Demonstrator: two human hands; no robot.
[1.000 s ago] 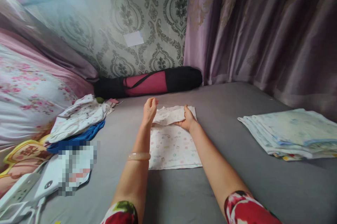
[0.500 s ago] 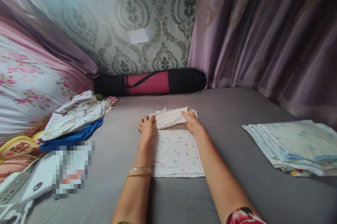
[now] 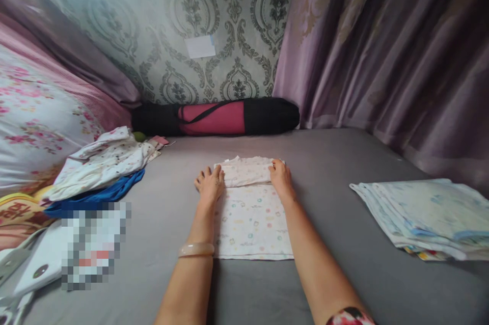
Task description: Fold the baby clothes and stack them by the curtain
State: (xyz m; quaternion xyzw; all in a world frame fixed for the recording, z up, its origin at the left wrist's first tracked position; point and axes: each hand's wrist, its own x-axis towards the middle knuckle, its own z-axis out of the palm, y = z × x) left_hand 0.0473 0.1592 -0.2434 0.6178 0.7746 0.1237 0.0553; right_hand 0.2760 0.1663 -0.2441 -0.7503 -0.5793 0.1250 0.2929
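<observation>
A white shirt with small coloured prints lies flat on the grey bed sheet, its far end folded over into a band. At the band's left end rests my left hand, fingers spread, partly on the sheet and touching the cloth's edge. My right hand pinches the band's right end between thumb and fingers. Both hands cover the band's ends, so their exact contact is partly hidden.
A stack of folded pale cloths lies at the right. To the left are a crumpled spotted garment, a blue cloth and a white power bank-like device. A black and red long bag lies along the wall.
The folded band, raised at its right end before, now lies down flatter and straighter on the shirt. My right hand has lowered with it; my left hand's fingers have spread a little.
</observation>
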